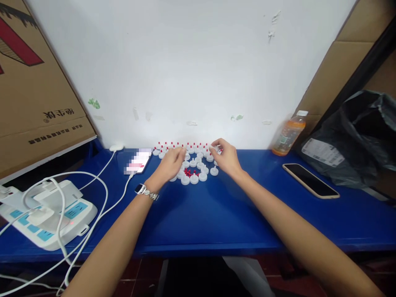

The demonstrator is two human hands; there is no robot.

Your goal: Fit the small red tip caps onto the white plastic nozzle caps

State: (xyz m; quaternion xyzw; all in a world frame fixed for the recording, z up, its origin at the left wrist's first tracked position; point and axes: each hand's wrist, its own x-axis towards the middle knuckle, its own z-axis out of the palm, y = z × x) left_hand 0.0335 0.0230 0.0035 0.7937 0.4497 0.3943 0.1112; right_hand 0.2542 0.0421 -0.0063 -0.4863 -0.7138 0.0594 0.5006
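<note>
Many white plastic nozzle caps (194,179) stand on the blue table, in rows by the wall and in a loose ring nearer me. Those in the back rows carry small red tips (194,144). Loose red tips (189,172) lie in a small heap inside the ring. My left hand (171,163), with a watch on its wrist, is closed over the left side of the caps; what its fingers hold is hidden. On the right, my right hand (227,157) pinches a white nozzle cap (212,149) between thumb and fingers, just above the back rows.
A phone with a lit screen (142,161) lies left of the caps, its white cable running to a power strip (55,218). To the right are a dark phone (311,180), an orange drink bottle (289,134) and a black plastic bag (346,140). A white wall (192,74) borders the back.
</note>
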